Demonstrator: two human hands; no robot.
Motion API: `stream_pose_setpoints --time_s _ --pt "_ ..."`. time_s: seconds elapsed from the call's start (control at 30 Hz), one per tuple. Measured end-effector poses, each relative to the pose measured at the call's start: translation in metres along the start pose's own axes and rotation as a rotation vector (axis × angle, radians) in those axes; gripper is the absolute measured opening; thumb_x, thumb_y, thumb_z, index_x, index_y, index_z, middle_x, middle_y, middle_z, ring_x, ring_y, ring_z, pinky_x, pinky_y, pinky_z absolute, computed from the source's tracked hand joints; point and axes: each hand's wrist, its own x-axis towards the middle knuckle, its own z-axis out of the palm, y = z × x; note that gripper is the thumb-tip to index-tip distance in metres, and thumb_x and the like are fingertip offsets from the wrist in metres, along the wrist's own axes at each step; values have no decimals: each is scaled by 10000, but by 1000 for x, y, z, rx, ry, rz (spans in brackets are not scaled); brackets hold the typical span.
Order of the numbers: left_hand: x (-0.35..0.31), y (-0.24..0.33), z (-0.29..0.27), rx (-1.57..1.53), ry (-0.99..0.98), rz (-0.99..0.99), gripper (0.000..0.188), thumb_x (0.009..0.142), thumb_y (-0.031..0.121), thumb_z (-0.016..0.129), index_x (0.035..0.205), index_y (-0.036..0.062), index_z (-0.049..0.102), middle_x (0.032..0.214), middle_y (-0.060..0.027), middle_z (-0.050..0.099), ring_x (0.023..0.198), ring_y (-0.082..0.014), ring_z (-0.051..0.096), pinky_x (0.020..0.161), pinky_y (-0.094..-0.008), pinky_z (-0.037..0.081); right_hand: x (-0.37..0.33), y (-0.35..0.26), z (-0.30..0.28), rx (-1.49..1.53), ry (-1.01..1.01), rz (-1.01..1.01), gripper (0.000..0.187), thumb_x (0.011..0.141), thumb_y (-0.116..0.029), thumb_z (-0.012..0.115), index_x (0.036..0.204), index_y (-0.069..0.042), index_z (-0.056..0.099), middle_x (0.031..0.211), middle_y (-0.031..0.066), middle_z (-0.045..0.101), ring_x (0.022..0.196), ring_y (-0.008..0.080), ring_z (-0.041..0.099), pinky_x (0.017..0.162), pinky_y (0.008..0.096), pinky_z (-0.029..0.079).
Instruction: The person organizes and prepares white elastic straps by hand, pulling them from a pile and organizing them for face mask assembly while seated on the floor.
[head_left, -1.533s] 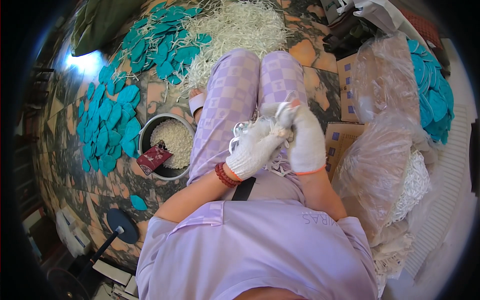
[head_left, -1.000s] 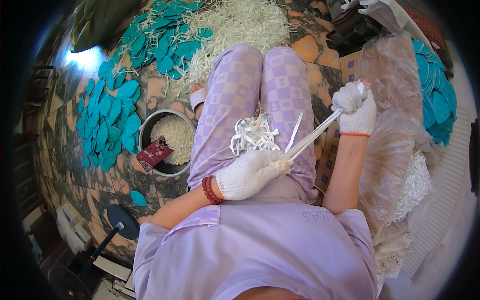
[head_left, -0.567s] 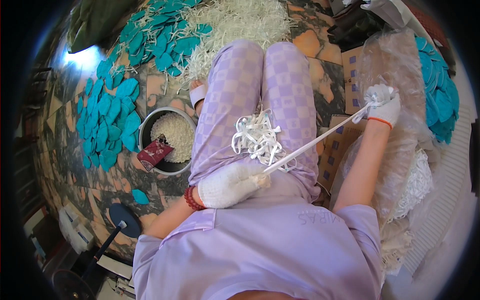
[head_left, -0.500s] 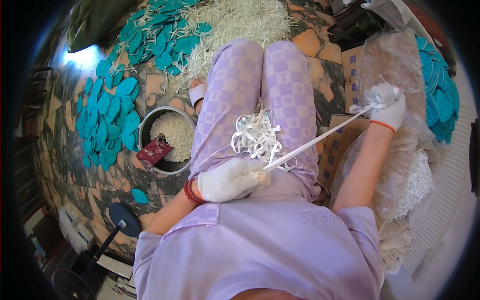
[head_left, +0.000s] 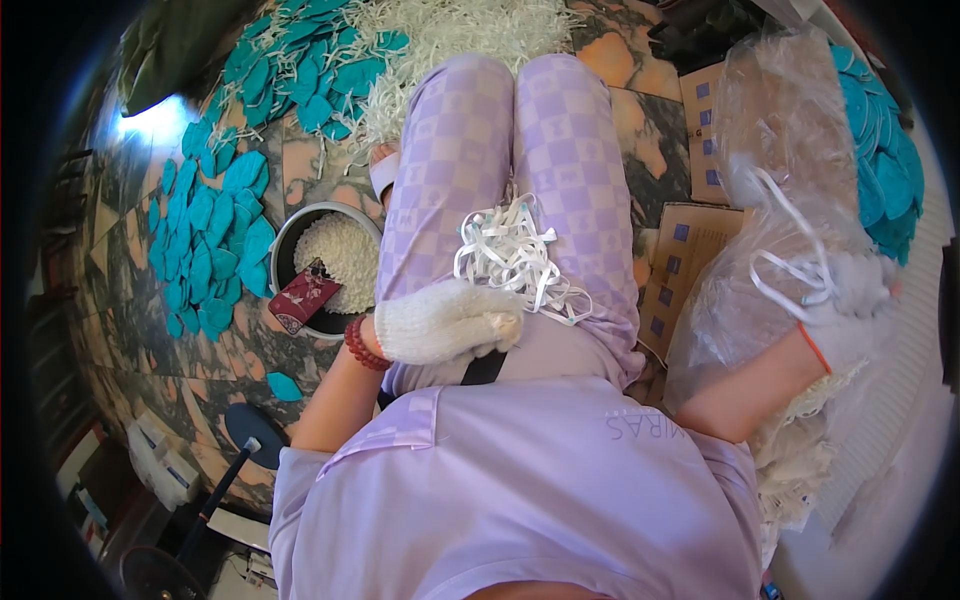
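Note:
My left hand (head_left: 450, 322), in a white knitted glove, is closed over my lap with its fingers pressed together. What it holds, if anything, is hidden. Just beyond it lies a loose heap of narrow white straps (head_left: 515, 250) on my thighs. Out to the right, my right hand (head_left: 855, 305), gloved with an orange cuff, is closed around white straps (head_left: 800, 215). Their loops stick out from the fingers toward the plastic bag (head_left: 740, 290). The fingers of this hand are slightly blurred.
On the marble floor to the left lie teal leaf-shaped pieces (head_left: 205, 235). Beside my leg stands a pot (head_left: 283, 262) of white pellets with a dark red packet (head_left: 303, 300). Pale strips (head_left: 460, 45) are heaped ahead; cardboard boxes (head_left: 690, 250) and more teal pieces (head_left: 885, 170) are at right.
The strap stretched between my hands no longer reaches my left hand. My right hand has moved right and nearer to me, carrying looped straps. My left hand has shifted slightly left.

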Motion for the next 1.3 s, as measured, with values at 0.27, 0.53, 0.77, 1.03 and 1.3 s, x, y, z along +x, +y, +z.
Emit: stream_pose_setpoints --time_s 0.27,0.53,0.77,1.03,1.3 --pt "23 -4 0 -423 173 47 245 1017 276 495 915 63 562 721 13 505 624 -76 491 585 -220 410 -57 53 43 -1400 -392 165 336 802 -222 731 1092 -67 664 749 6 604 629 126 562 589 247 455" --pt "16 -8 3 -352 328 40 293 987 287 495 815 60 562 657 21 425 542 -57 378 480 -215 265 -112 157 11 -1935 -982 307 411 775 -93 691 1169 -208 686 884 49 665 670 263 652 604 346 536" --pt "23 28 6 123 470 0 320 857 274 715 1022 16 623 773 27 461 682 -61 451 582 -221 371 -97 156 23 -1618 -719 257 156 785 -67 699 940 -82 703 866 77 675 706 279 652 618 351 508" --pt "49 27 17 684 319 370 170 895 250 634 899 82 653 885 -115 545 789 -314 552 706 -392 455 -70 130 52 -975 -512 240 199 913 -211 638 830 -31 627 834 130 612 576 149 545 558 287 476" --pt "33 22 -3 132 197 299 362 1055 306 450 930 20 634 786 -31 554 750 -139 505 730 -292 448 -65 131 48 -1197 -302 551 238 866 -186 701 1054 -54 636 725 18 591 554 83 530 522 247 463"
